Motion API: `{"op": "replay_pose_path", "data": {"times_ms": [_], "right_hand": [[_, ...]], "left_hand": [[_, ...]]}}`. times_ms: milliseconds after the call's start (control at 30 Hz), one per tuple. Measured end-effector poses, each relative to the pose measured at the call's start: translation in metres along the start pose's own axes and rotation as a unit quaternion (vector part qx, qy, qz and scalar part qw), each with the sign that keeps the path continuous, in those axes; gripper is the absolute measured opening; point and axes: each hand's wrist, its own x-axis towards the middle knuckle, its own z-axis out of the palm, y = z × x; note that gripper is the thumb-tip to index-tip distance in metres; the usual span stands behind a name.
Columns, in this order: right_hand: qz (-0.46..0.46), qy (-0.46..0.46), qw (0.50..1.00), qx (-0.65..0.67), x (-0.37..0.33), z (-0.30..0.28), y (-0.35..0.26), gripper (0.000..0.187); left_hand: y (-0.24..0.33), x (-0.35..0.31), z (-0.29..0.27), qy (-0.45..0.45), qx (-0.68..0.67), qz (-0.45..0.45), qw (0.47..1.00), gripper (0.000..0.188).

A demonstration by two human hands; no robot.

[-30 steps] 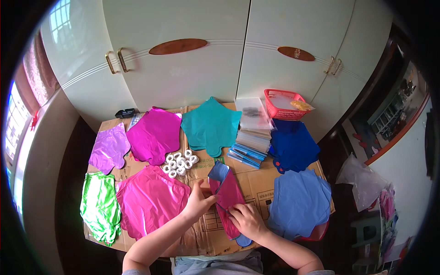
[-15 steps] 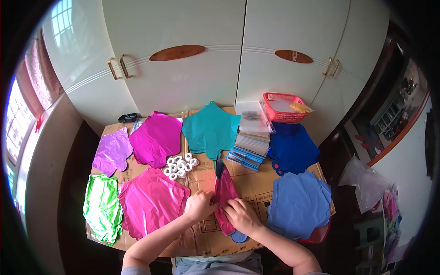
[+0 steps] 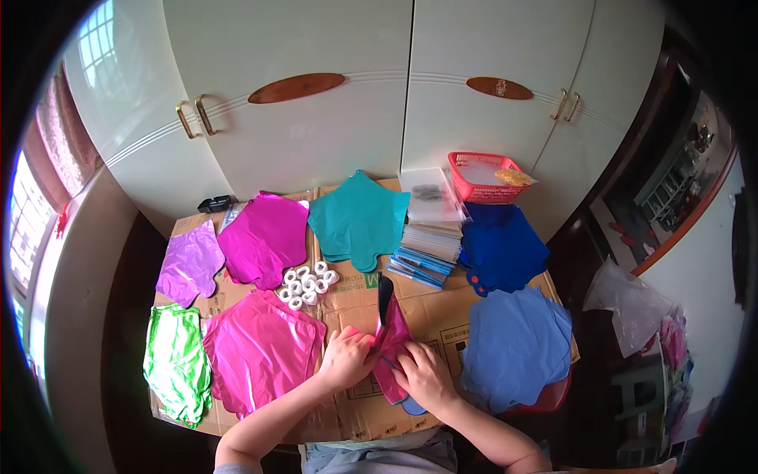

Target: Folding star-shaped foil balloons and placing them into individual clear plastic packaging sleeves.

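Note:
At the near middle of the table I hold a narrow folded bundle of foil balloons (image 3: 395, 314), pink outside with a dark strip standing up at its far end and a blue end poking out below. My left hand (image 3: 347, 358) is closed on its left edge, the fingertips partly hidden. My right hand (image 3: 427, 377) pinches the bundle from the right, fingers bent over the pink foil. Flat pink foil balloons (image 3: 264, 351) lie left of my left hand, and matt blue ones (image 3: 517, 347) are right of my right hand. White ribbon rolls (image 3: 306, 286) sit beyond my left hand.
Piles of green (image 3: 175, 363), lilac (image 3: 189, 261), magenta (image 3: 264, 237), teal (image 3: 359, 221) and dark blue (image 3: 505, 246) foil balloons ring the cardboard-covered table (image 3: 367, 415). At the back stand stacked packets (image 3: 426, 254) and a red basket (image 3: 482, 191). White cabinet doors (image 3: 292, 142) rise behind.
The view has shifted slightly. My right hand has moved a little right, and the bundle has opened somewhat between my hands, its dark strip now standing more upright. Both hands keep their hold.

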Motion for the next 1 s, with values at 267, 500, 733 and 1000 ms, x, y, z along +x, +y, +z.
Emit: {"op": "replay_pose_path", "data": {"times_ms": [267, 500, 733, 1000], "right_hand": [[0.024, 0.009, 0.999, -0.048, -0.004, 0.003, -0.004, 0.032], [0.029, 0.005, 0.997, -0.070, -0.002, -0.002, -0.005, 0.028], [-0.012, -0.004, 0.998, -0.068, -0.003, 0.004, 0.004, 0.029], [0.025, 0.011, 0.997, -0.074, -0.001, 0.000, 0.000, 0.039]], "left_hand": [[-0.004, 0.004, 0.003, 0.003, -0.034, 0.016, 0.999, 0.019], [-0.004, 0.004, 0.004, 0.021, -0.042, 0.004, 0.999, 0.022], [0.001, 0.006, 0.016, 0.059, 0.011, -0.064, 0.996, 0.032], [0.000, 0.004, 0.013, 0.045, -0.010, -0.059, 0.997, 0.031]]}}
